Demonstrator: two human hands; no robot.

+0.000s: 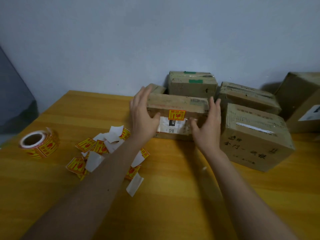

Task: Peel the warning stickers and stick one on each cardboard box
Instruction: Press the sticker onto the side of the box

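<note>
A worn, brown cardboard box (178, 104) sits near the middle of the yellow wooden surface (173, 196), toward the wall. Its corners are scuffed, and a flap stands open at its far left end. A white shipping label (174, 126) with a black block and a small code square covers its front face. A yellow warning sticker (177, 115) with red marks is stuck on its front upper edge, overlapping the top of that label.

The left hand (142, 115) lies flat against the box's left end, fingers straight and pointing up, thumb resting on the front face. The right hand (207, 125) flanks the right end, fingers straight, thumb stretched toward the label; whether the palm touches the box I cannot tell.

Left of the box lies a scatter of loose stickers (86, 144), mixed with white backing papers (116, 134). Further left a sticker roll (39, 144) rests on its side.

A larger printed carton (254, 141) stands just beside the right hand. Behind are a box with green tape (192, 84) and another taped box (247, 97).
</note>
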